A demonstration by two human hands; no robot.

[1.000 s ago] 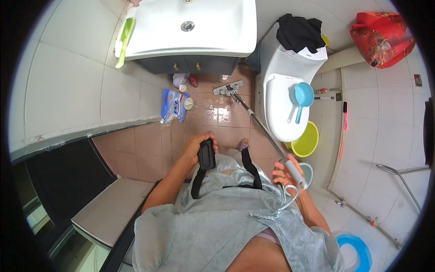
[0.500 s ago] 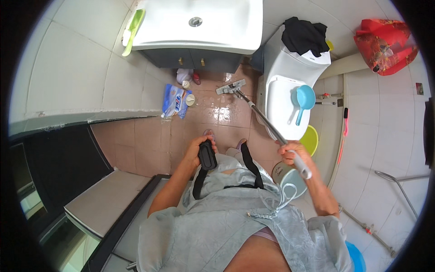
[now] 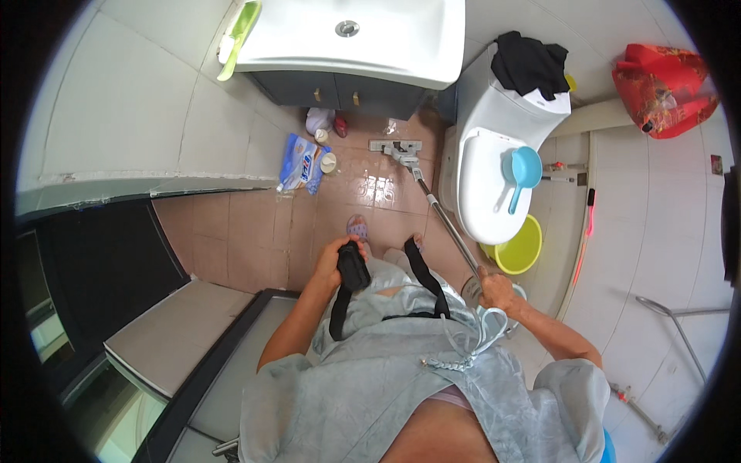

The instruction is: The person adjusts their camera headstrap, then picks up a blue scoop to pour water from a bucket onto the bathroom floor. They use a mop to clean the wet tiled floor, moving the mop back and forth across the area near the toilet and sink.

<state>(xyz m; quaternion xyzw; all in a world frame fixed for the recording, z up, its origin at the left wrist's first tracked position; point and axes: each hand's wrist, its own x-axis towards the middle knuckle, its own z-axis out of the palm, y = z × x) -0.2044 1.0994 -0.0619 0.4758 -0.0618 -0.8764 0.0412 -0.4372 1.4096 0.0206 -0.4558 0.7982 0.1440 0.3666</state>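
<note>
My right hand (image 3: 498, 292) is closed around the upper part of a flat mop's long grey handle (image 3: 454, 231). The handle slants away to the left, and the mop head (image 3: 395, 146) lies flat on the wet pink tiles in front of the sink cabinet. Near my lap, my left hand (image 3: 330, 261) grips a black oblong case-like object (image 3: 354, 267) whose exact kind I cannot make out. Black straps (image 3: 427, 276) hang over my light grey clothes close to it.
A toilet (image 3: 488, 185) with a blue dipper (image 3: 523, 168) on its lid stands right of the mop; a yellow-green bucket (image 3: 519, 248) is beside it. Left lie a blue-white packet (image 3: 301, 164) and small containers. The white sink (image 3: 386, 46) is ahead, above a dark cabinet (image 3: 332, 89).
The mop head has swung from slanted to nearly level. My right hand has come back toward my body, and the mop's grip end no longer shows beyond it. My left hand keeps the black object.
</note>
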